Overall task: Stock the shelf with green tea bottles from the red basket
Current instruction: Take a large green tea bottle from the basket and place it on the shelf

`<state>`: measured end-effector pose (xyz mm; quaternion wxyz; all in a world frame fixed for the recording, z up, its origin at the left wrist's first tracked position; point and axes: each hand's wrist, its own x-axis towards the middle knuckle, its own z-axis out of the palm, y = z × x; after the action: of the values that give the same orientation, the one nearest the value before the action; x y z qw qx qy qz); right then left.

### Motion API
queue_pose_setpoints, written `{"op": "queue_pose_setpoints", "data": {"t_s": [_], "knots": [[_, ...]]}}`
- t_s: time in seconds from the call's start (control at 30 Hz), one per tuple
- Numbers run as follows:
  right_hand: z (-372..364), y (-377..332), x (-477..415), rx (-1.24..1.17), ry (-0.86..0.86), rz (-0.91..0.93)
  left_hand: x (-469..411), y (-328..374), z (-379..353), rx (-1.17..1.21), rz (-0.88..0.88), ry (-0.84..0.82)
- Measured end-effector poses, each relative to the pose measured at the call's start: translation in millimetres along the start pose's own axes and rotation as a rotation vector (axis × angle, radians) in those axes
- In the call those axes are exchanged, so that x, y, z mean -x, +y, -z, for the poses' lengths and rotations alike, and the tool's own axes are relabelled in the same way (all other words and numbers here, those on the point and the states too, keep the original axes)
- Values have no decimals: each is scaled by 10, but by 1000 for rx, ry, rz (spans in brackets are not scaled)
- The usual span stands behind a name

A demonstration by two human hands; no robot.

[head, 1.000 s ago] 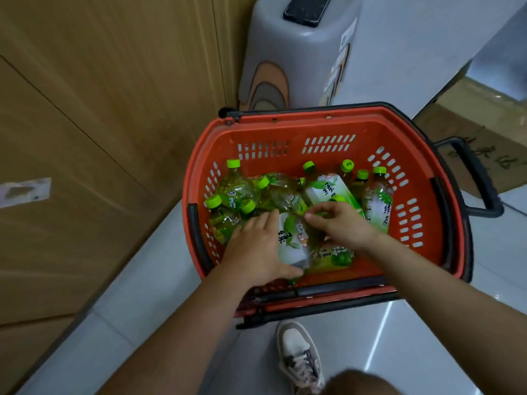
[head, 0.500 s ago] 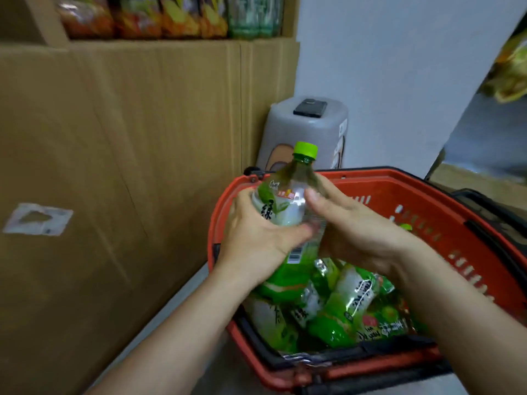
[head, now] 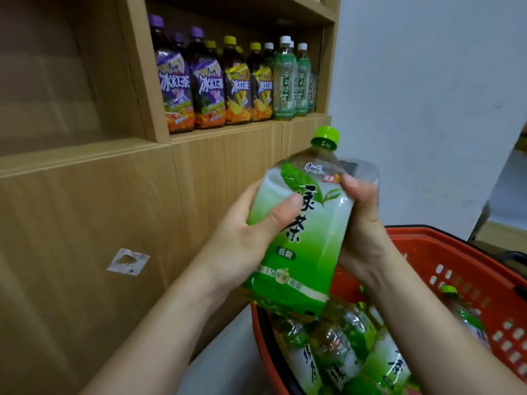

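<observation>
While both hands grip it, the green tea bottle (head: 299,238) is up in the air above the near-left corner of the red basket (head: 467,269), tilted so its cap leans up and right. Left hand (head: 245,238) wraps the left side, thumb laid across the label front. Right hand (head: 362,220) clamps the right side near the shoulder, thumb tip pressed on the label's top edge. Bottle is clear plastic, bright green screw cap (head: 326,136), wrap label fading white at top to green below, leaf picture, big dark characters running down the front. More bottles (head: 342,352) of the same kind lie piled in the basket, below the held one. Shelf (head: 248,129) sits up and left, well apart from the held bottle: purple-cap bottles (head: 176,81), yellow-cap bottles (head: 239,84), white-cap green bottles (head: 288,78) standing upright in a row. Wooden cabinet front (head: 85,223) below it has a torn sticker (head: 128,261).
</observation>
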<state>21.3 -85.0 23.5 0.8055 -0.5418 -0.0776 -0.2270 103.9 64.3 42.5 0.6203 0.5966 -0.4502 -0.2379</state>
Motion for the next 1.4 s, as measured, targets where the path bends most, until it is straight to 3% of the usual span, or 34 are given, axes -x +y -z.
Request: {"op": "queue_pose_setpoints", "data": {"t_s": [0.07,0.13,0.2,0.23,0.33,0.47,0.57,0.73,0.97,1.23,1.33,1.4], "knots": [[-85,-18,-96,47,38,39,1,33,-37,103,14,14],[-154,-29,-188,171,232,112,-22,30,-68,130,-18,104],[-164,-43,-239,481,426,187,-60,28,-25,75,-88,251],[-188,-54,-246,643,431,177,-73,14,35,-46,-135,348],[-425,-47,-258,731,198,-76,-6,25,200,-514,-200,590],[-939,50,-520,746,102,-7,266,42,389,-796,-192,645],[-1314,114,-722,753,54,28,464,206,701,-827,-168,653],[-2058,119,-1011,834,12,154,844,809,1364,-751,-78,531],[-3216,223,-1342,1097,-67,300,1319,1364,2358,-810,-39,653],[-3614,774,-1649,962,-243,341,1582,1309,3255,-580,-91,706],[-3710,1017,-1693,996,-394,248,1734,1325,3509,-727,-54,699],[-3864,1110,-1747,1098,-425,268,1860,1356,3595,-916,20,787]]}}
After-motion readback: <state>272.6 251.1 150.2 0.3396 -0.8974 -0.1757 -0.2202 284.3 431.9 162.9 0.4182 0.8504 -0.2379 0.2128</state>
